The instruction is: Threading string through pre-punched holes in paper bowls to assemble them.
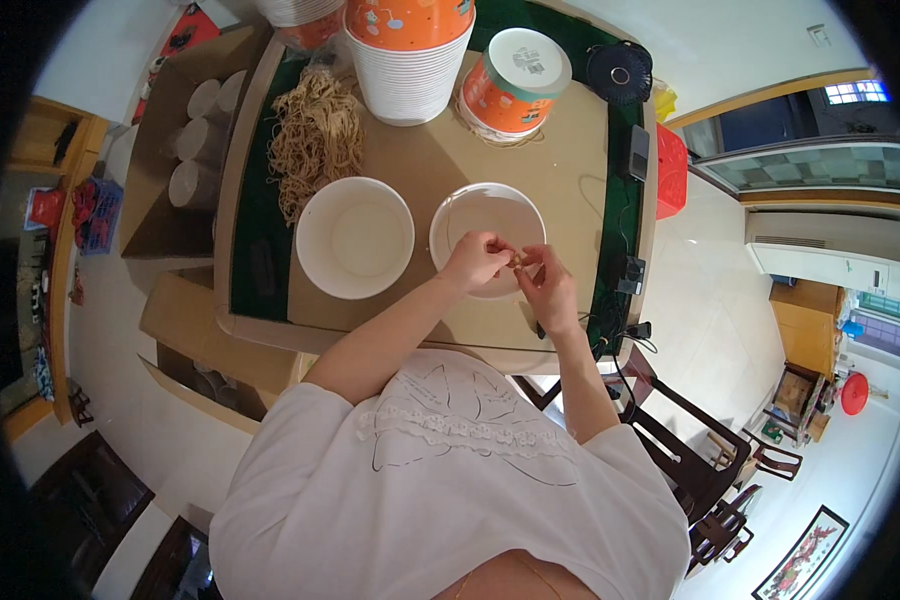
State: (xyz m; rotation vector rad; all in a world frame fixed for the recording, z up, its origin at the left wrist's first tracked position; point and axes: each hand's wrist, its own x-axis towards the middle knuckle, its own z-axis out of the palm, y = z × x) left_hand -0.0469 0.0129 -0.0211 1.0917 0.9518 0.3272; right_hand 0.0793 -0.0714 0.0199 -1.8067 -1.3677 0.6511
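Nearest the camera, a white shirt hides the near edge of the desk [570, 150], and both forearms rise from it. The left hand [476, 262] and the right hand [548, 288] meet over the near rim of a white paper bowl [487, 225], fingertips pinched together on a small tan piece [517, 261]; it is too small to tell what it is, and it hangs just above the bowl's near edge. The hands cover part of that rim.

Just left of it, toward the desk's near left side, a second white bowl [355, 237] stands open and apart from the hands.

Farther back along the left edge lies a loose heap of tan rubber bands [315, 135]. At the far edge a stack of white ribbed bowls [408, 70] topped in orange is cut off by the frame, and beside it an orange bowl [515, 82] lies tipped, its white base showing. A black round device [619, 72] sits at the far right corner. Left of the desk, an open cardboard box [185, 140] holds more white bowls, partly shadowed.
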